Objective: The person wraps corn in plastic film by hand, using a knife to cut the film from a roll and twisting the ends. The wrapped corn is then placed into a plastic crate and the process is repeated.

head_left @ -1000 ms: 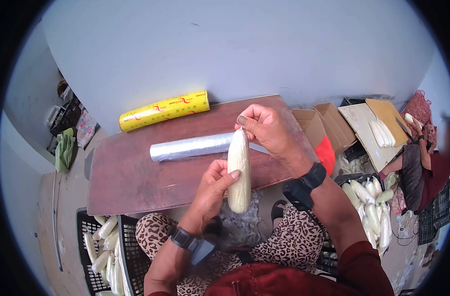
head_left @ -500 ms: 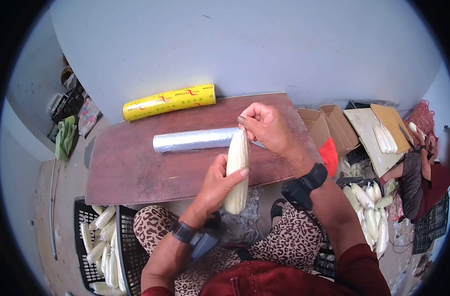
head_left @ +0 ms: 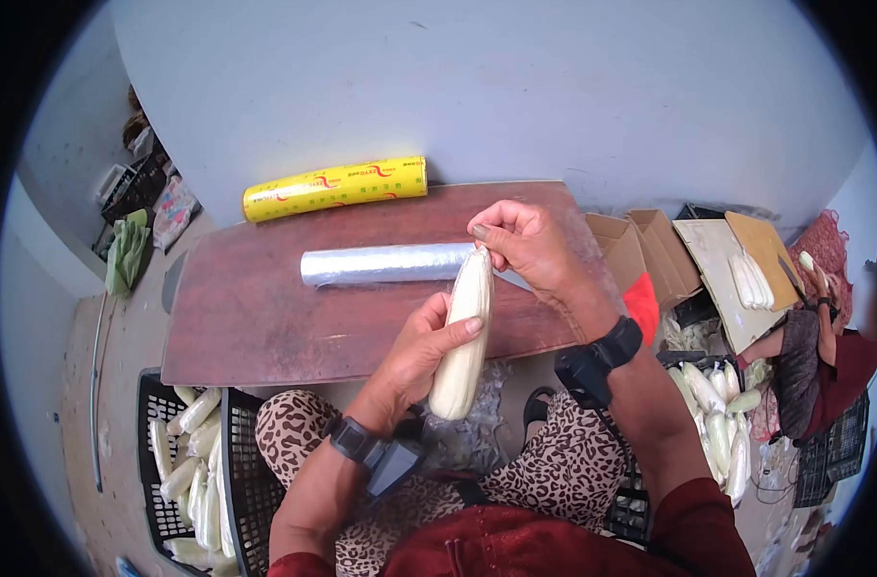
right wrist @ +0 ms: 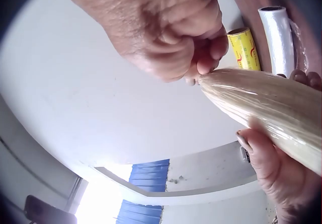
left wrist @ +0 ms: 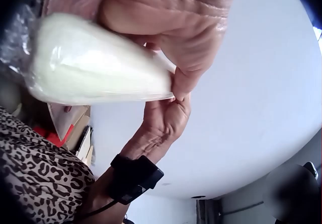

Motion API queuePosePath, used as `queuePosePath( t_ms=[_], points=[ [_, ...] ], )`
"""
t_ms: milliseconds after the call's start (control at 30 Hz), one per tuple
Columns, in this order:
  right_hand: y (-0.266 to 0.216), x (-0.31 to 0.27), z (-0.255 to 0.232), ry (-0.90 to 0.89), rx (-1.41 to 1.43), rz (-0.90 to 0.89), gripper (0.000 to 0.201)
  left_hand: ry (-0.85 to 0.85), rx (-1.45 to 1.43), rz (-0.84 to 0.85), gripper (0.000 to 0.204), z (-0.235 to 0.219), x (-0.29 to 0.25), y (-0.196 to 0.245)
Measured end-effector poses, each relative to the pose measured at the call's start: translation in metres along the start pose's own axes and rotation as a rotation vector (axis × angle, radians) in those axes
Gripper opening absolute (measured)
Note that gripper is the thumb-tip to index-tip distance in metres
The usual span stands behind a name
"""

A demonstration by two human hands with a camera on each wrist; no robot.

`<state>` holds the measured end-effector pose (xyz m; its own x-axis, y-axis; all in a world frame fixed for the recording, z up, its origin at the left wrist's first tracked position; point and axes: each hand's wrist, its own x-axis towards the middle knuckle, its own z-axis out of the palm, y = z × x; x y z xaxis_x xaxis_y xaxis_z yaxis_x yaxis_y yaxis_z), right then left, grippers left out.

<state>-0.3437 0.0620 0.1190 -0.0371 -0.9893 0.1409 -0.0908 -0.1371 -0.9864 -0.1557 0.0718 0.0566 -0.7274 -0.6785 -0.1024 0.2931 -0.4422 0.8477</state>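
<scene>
A long, pale vegetable (head_left: pixel 467 337) in glossy clear film is held up in front of the table's near edge, tapered end toward the wall. My left hand (head_left: pixel 422 348) grips its middle from the left, thumb lying across the front. At the tapered tip, my right hand (head_left: pixel 525 247) pinches between thumb and fingers. In the right wrist view those fingertips meet right at the point of the wrapped vegetable (right wrist: pixel 266 98). The left wrist view shows its blunt, rounded end (left wrist: pixel 55 63) under shiny film. Behind it on the table lies a roll of clear film (head_left: pixel 385 263).
A yellow printed roll (head_left: pixel 337 188) lies along the back of the brown table (head_left: pixel 255 327). Black crates of wrapped vegetables stand on the left (head_left: pixel 251 481) and right (head_left: pixel 712 413). Cardboard boxes (head_left: pixel 640 250) sit to the right. Another person (head_left: pixel 823 356) works at far right.
The vegetable has tilted, its blunt end swinging left and its tip right. My left thumb sits slightly higher on it. My right hand keeps pinching the tip. The head view has shifted slightly.
</scene>
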Motion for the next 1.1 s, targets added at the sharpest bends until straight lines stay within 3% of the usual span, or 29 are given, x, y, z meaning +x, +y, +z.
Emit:
queuePosePath(
  t_ms=[133,233,433,633,733,933,1033,1100],
  points=[
    [0.000,0.000,0.006,0.011,-0.159,-0.069,0.009,0.060,0.122,0.055,0.037,0.003,0.003,-0.007],
    [0.014,0.005,0.006,0.122,-0.357,-0.203,0.008,0.089,0.028,0.063,0.038,0.005,0.005,-0.009],
    [0.019,0.010,0.000,0.195,-0.262,-0.147,0.007,0.045,-0.022,0.074,0.043,0.005,0.004,-0.004],
    [0.013,0.007,0.006,0.151,-0.351,-0.251,0.007,0.025,0.115,-0.037,0.044,0.004,0.005,0.003],
    [0.003,0.000,0.009,0.089,-0.386,-0.222,0.006,0.095,0.179,0.033,0.047,0.007,0.007,-0.006],
    [0.006,-0.002,0.001,0.152,-0.484,-0.196,0.006,0.121,0.275,0.119,0.044,0.008,0.015,-0.017],
    [0.016,0.000,-0.007,0.133,-0.384,-0.225,0.007,0.011,0.189,0.013,0.040,0.010,0.012,-0.014],
    [0.016,-0.003,-0.012,0.076,-0.326,-0.153,0.009,-0.036,0.126,-0.044,0.039,0.007,0.011,-0.014]
  ],
)
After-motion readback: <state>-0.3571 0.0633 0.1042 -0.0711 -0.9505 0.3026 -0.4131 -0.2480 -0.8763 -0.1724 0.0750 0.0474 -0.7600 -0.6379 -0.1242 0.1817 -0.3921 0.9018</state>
